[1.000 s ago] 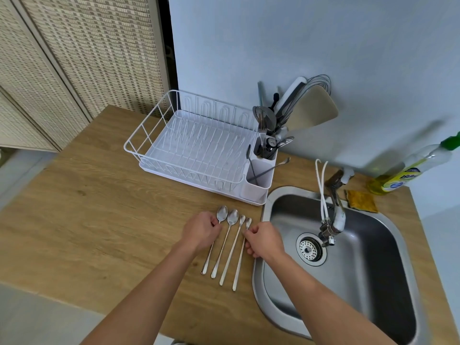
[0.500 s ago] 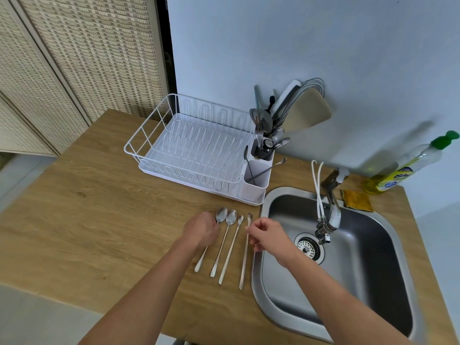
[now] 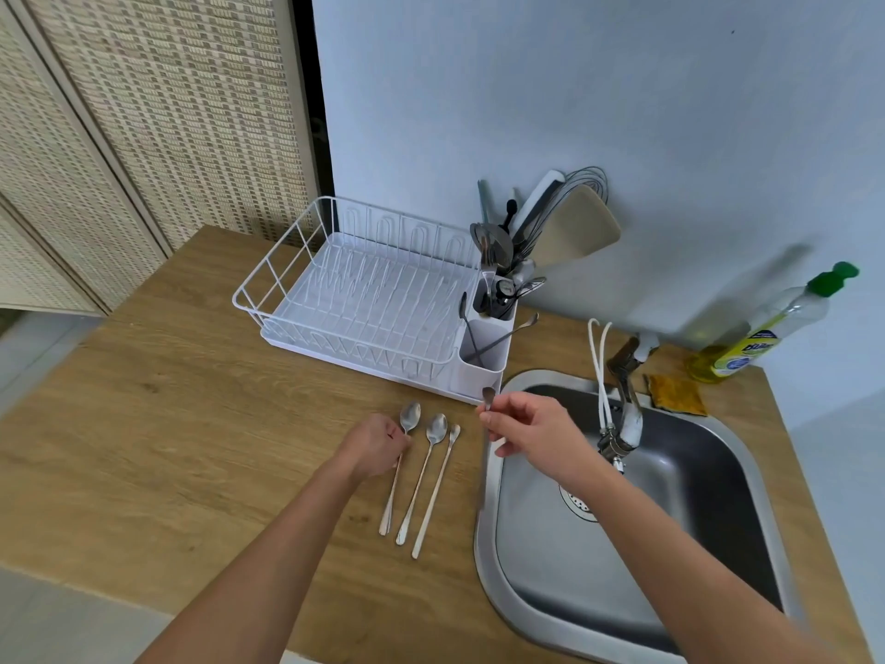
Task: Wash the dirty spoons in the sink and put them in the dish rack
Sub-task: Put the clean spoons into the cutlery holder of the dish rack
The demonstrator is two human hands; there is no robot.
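Pickup step: right hand (image 3: 527,431) pinches one spoon (image 3: 488,397) by sink (image 3: 488,543), left hand (image 3: 376,443) grips another (prob. next: rinse under tap (image 3: 627,414)).

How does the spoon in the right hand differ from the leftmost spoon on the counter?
The lifted spoon is off the counter, pinched by the right hand near the sink rim; the leftmost spoon lies flat on the wood under the left hand. The lifted spoon's bowl looks small and narrow; the leftmost spoon's is wider and rounder. Both are silver metal.
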